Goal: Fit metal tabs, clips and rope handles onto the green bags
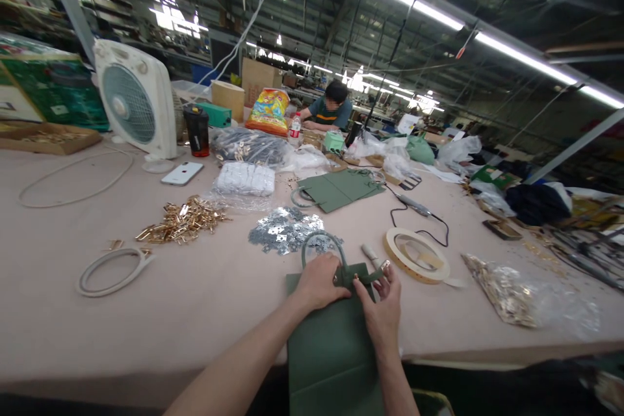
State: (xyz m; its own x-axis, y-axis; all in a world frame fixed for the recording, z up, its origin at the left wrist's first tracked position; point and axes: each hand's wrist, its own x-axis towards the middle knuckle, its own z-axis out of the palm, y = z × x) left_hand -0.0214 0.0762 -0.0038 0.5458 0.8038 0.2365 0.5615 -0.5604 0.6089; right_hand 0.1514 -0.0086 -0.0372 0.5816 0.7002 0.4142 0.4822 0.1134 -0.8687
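A dark green bag panel hangs over the near table edge, with a round green handle standing at its top. My left hand is closed on the panel's top beside the handle, its fingertips on a short green strap. My right hand pinches that green strap, which has small gold metal fittings; one shows at its raised end. My hands partly hide the join between strap and panel. Just beyond lies a pile of flat silver metal plates.
A roll of tape, a wired hand tool and a bag of metal parts lie right. Gold fittings, a tape ring, a phone and a fan are left. Green panels and a person are beyond.
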